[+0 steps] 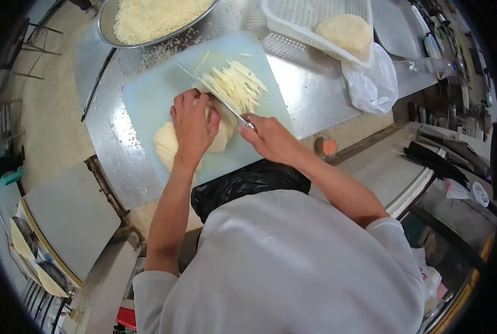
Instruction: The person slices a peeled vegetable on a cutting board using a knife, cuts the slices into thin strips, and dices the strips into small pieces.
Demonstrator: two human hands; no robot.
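My left hand (194, 127) presses down, fingers curled, on a stack of pale root vegetable slices (221, 136) on a light blue cutting board (243, 158). In my right hand (268, 138) is the handle of a knife (226, 104). Its blade runs diagonally up to the left, right beside my left fingertips. Beyond the blade lies a heap of thin pale strips (238, 83). More slices (166, 142) fan out to the left of my left wrist. My left fingers hide part of the stack and the cutting edge.
A metal bowl (101, 29) of white shreds stands at the far left, with crumbs scattered on the steel table (106, 131). At the far right, a white basket (301, 34) holds a round pale vegetable (345, 34); a white plastic bag (375, 83) lies by it.
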